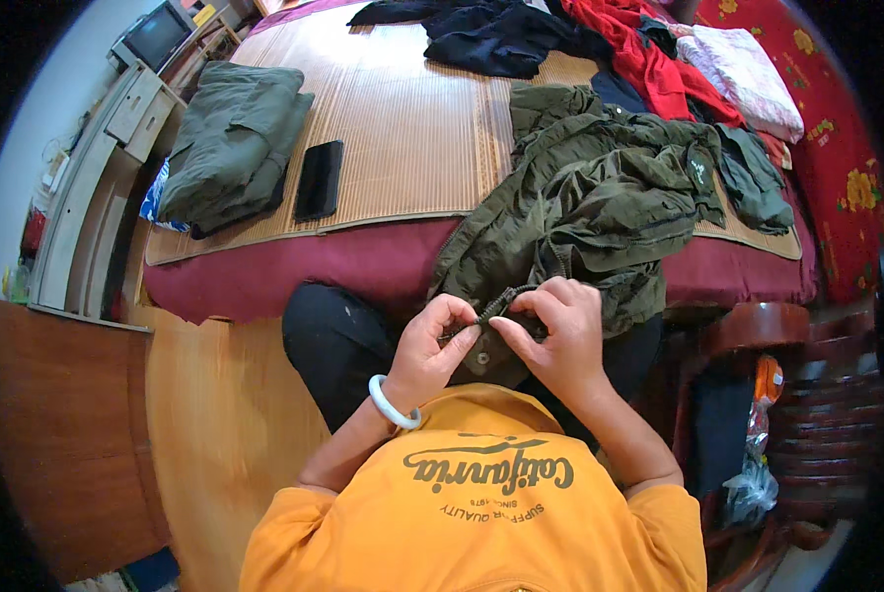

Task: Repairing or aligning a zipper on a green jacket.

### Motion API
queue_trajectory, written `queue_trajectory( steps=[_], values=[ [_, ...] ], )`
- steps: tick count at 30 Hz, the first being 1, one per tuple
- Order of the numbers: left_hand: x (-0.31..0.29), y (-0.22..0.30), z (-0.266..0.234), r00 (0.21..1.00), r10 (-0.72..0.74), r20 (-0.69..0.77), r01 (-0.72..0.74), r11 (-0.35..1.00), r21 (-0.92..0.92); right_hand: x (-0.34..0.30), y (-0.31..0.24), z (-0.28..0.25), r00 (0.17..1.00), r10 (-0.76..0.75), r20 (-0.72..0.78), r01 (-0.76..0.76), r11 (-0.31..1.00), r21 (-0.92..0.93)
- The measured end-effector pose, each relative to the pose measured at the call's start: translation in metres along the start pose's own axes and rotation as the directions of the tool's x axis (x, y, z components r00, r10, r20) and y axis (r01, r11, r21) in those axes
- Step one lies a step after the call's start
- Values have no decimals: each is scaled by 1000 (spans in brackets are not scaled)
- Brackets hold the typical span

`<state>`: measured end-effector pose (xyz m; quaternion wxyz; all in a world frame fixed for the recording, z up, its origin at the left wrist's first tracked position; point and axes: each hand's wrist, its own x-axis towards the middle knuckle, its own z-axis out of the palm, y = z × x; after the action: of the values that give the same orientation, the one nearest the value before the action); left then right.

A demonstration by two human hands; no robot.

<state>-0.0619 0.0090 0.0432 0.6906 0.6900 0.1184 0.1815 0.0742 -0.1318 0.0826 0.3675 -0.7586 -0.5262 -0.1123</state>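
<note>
Pinching a dark, ridged edge [497,303] of an olive-green garment [600,212] between thumb and fingers of left hand [426,340] and right hand [566,324], in narrow grips, apparently to hold that stretch taut. Spread beyond the fingertips over the woven bed mat [403,138], probably for support of the cloth's weight.

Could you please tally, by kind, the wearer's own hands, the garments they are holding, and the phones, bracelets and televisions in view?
Hands: 2 (left hand, right hand)
Held garments: 1 (dark green garment, in both hands)
Phones: 1 (black phone)
Bracelets: 1 (white bracelet, left wrist)
Televisions: 1 (small television)
Total: 6
</note>
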Motion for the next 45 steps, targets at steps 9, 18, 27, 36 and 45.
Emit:
queue_trajectory(
  steps=[9,18,27,36,45],
  values=[
    [-6,5,5,986,-26,168,-7,982,189,-37,6,37,841,487,235,-507,560,655],
    [46,1,-11,865,-380,327,427,900,-87,-38,0,19,974,222,35,-223,929,297],
    [106,14,22,605,-500,620,244,857,453,-40,0,7,1000,-1,-28,4,993,122],
    [103,1,39,851,-329,409,285,944,167,-37,4,-14,997,-13,-75,4,993,-119],
    [107,-3,62,970,-139,201,178,965,-192,-20,13,-33,990,-40,-137,2,964,-267]
  ],
)
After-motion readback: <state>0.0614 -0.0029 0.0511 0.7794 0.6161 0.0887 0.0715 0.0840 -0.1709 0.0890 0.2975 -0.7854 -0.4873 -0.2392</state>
